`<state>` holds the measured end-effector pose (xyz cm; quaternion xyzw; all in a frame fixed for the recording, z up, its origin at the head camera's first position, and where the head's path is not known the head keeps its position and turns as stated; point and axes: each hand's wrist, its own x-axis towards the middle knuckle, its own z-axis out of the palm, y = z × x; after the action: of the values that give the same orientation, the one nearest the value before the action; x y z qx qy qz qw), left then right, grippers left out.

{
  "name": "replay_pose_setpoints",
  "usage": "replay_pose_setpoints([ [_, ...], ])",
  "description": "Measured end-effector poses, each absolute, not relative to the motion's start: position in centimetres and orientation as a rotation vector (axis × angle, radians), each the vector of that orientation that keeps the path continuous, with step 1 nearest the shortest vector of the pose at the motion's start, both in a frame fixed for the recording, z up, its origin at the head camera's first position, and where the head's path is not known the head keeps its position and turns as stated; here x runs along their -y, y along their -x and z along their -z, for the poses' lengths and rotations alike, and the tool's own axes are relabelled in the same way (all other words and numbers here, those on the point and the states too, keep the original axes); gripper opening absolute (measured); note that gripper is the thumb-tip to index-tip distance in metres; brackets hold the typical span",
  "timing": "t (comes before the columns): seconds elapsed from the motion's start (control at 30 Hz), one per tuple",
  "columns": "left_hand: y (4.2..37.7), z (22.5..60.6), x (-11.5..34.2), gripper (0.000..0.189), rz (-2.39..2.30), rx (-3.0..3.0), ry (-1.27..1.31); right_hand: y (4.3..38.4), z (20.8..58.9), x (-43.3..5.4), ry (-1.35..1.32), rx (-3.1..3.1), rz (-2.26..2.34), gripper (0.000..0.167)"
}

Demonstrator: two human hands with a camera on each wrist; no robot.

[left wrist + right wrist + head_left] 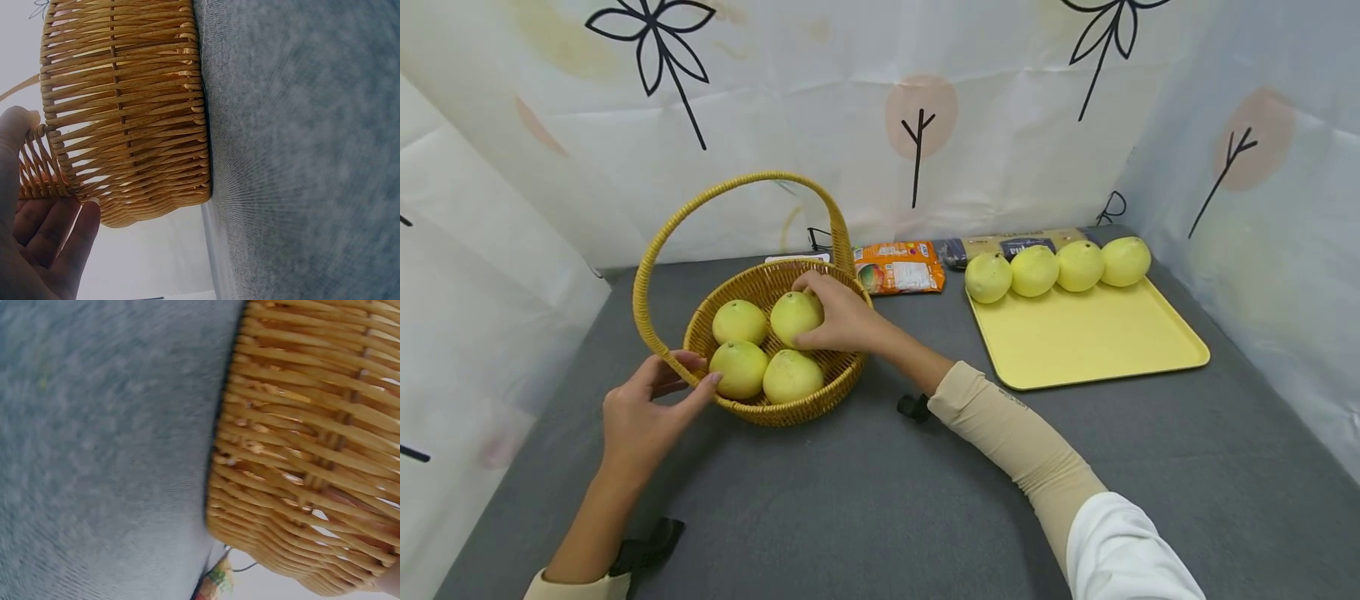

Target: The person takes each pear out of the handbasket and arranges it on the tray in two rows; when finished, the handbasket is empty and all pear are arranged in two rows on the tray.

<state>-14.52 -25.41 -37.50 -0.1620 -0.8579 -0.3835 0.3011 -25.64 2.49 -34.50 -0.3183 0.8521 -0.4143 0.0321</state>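
A woven wicker basket (797,414) with a tall arched handle stands left of centre, holding several pale yellow-green pomelos. My left hand (643,417) grips the foot of the handle (647,308) at the basket's left side. In the left wrist view its thumb and fingers (78,244) lie on either side of that woven strip. My right hand (842,317) reaches over the rim and holds the far right pomelo (795,318), thumb and fingers curled round it. Beside it in the basket sit a far left pomelo (740,322), a near left pomelo (739,369) and a near right pomelo (792,377).
On the right lies a yellow tray (1090,333), with several pomelos (1035,271) lined up along its far edge. Behind are an orange snack packet (900,267) and a brown package (992,244). A patterned cloth (1000,150) hangs behind the grey tabletop (865,508).
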Motion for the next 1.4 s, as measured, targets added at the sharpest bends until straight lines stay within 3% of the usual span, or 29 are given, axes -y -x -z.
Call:
replay_pose_setpoints([
  [0.5, 14.5, 37.7, 25.5, 0.034, 1.013, 2.27, 0.429, 22.3, 32.8, -6.1, 0.973, -2.497, 1.587, 0.064],
  [0.87, 14.4, 37.6, 25.6, 0.035, 1.017, 2.286, 0.424, 20.4, 31.7, -11.4, 0.996, -2.384, 1.668, 0.066],
  [1.4, 14.5, 37.7, 25.5, 0.034, 1.016, 2.252, 0.434, 18.0, 30.5, -19.9, 0.719, -2.596, 1.552, 0.07],
])
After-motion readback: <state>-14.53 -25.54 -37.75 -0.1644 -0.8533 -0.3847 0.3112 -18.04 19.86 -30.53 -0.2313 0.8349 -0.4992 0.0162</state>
